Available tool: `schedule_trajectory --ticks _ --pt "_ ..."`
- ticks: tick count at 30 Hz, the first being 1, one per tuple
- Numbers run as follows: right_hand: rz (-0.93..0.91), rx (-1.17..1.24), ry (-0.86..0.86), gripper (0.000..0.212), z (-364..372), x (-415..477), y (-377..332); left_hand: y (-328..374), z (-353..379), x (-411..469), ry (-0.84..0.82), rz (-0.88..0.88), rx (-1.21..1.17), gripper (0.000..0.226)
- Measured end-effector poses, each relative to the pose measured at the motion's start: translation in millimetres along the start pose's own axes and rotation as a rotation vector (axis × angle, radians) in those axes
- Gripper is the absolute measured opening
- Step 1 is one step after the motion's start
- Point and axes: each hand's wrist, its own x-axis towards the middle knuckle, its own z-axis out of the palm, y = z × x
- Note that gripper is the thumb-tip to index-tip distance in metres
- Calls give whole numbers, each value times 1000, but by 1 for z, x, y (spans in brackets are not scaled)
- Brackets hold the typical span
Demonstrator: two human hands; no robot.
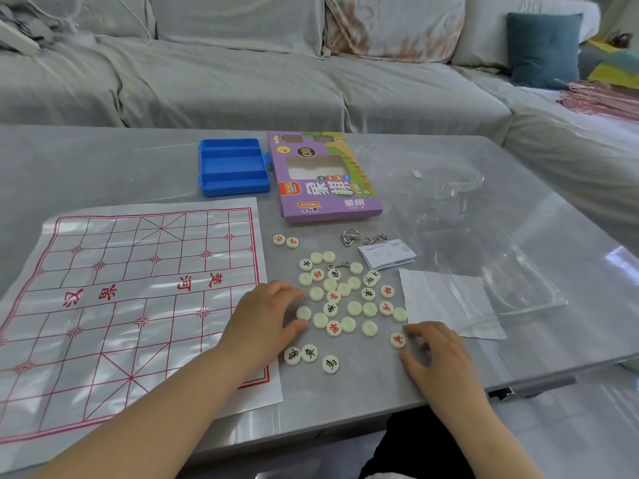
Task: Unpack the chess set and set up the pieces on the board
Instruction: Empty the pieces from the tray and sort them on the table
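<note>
Red-marked piece (397, 339) touches the curled right fingers (416, 330); whether pinched, I cannot tell.

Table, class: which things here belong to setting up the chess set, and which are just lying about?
Belong: board sheet, round pieces, blue case, purple box.
Lying about: metal ring puzzles, folded leaflet, clear plastic bags, white sheet.

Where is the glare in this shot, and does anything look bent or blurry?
Head view: bright glare washes over the board and the table at right; the wide lens bows the table edges and the sofa; characters on the pieces stay mostly legible, slightly soft.
</note>
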Motion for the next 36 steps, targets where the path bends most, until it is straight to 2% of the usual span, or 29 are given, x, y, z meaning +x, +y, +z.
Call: schedule_trajectory --ticks 3,7,10,17,21,26,29,31,34,36 --pt "-25 -3 -28 15 1 5 -5 -2 -1 5 15 27 23 44" --pt "-66 -19 -72 25 -2 12 -8 -3 1 5 14 70 37 42" --pt "-84 -48 -135 23 -4 18 -9 -6 4 5 53 128 29 28" --pt "-109 -18 -187 12 -10 33 -21 -12 1 8 79 23 -122 24" --pt "-161 60 -186 15 -7 64 -53 -21 -5 9 116 -61 -238 16" --pt "-216 19 -177 26 21 128 -96 -29 -5 15 185 -34 -381 31" --pt "-204 -57 -177 28 41 158 -112 -39 -3 19 181 -32 -340 24" --pt "-195 -105 -209 29 51 169 -116 -45 -3 22 153 -4 -267 32" --pt "-189 -151 -254 31 57 171 -113 -52 -6 27 174 33 -130 15" --pt "-189 -146 -248 33 57 167 -108 -55 -7 29 186 29 -86 16"
